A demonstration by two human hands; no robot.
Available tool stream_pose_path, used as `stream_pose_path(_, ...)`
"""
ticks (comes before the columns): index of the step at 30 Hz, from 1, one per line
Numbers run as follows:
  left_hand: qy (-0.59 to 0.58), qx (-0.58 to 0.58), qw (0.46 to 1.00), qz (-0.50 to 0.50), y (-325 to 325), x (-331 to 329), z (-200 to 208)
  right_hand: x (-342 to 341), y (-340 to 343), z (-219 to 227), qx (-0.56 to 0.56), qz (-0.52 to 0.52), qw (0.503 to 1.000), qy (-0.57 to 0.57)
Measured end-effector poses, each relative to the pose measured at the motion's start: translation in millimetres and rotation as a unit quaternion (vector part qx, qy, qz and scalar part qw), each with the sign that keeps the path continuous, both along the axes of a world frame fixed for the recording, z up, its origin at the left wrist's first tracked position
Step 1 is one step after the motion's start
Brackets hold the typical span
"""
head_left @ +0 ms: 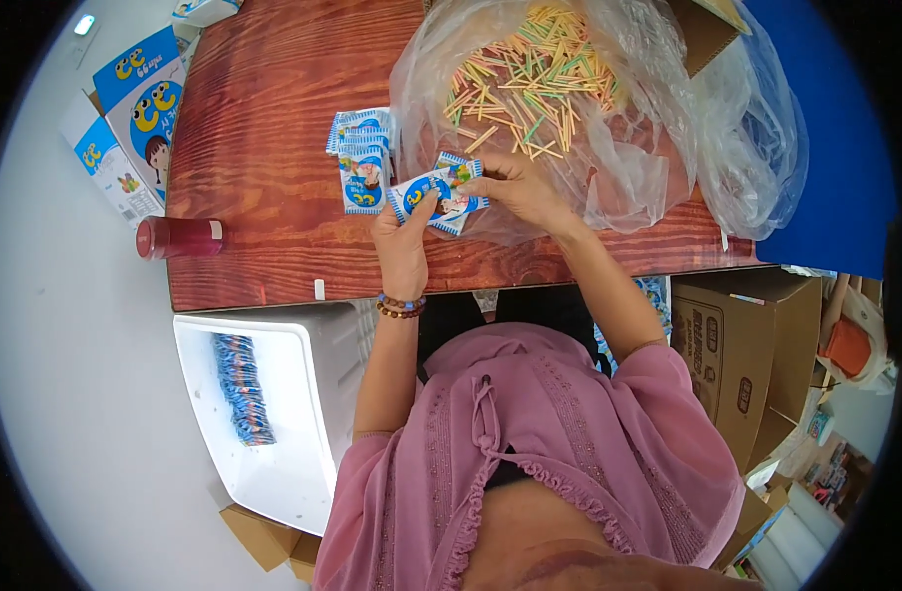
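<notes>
My left hand (405,248) grips the lower left end of some small blue-and-white sachets (423,195), thumb on top. At their right end the fingers of my right hand (522,191) pinch them. At least two sachets overlap there at different angles. Just left of them, a row of similar sachets (361,177) lies overlapping on the wooden table (264,148). Beyond my right hand, a clear plastic bag (421,94) is spread out, with many thin pastel sticks (540,79) in yellow, pink and green on it.
A red-lidded jar (180,237) lies at the table's left edge, near blue-and-white boxes (141,118). Below the table, a white tub (289,433) holds a row of packed sachets (242,389). A cardboard box (732,345) stands at my right.
</notes>
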State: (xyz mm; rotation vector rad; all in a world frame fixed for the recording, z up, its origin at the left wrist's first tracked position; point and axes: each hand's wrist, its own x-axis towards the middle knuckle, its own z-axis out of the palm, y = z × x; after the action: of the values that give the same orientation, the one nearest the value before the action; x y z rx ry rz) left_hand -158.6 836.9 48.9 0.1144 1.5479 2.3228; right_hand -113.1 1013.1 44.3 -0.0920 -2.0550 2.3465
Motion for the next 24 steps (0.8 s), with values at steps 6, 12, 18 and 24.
stream_pose_path(6,-0.023,-0.002,0.999,-0.038,-0.6,-2.4,-3.0,6.8,5.8,-0.1,0.01,-0.035,0.999,-0.003)
stream_pose_path(12,-0.072,0.06,0.996,0.01,13.6,5.7,-9.4,9.4,2.0,-0.7,0.01,-0.07,0.997,0.022)
stream_pose_path(18,-0.107,0.102,0.989,0.024,19.0,10.0,-8.4,16.1,12.8,-20.1,0.04,-0.059,0.997,-0.001)
stream_pose_path(24,-0.129,0.115,0.984,0.029,15.2,7.0,-5.1,20.8,24.9,18.1,0.086,-0.065,0.984,0.141)
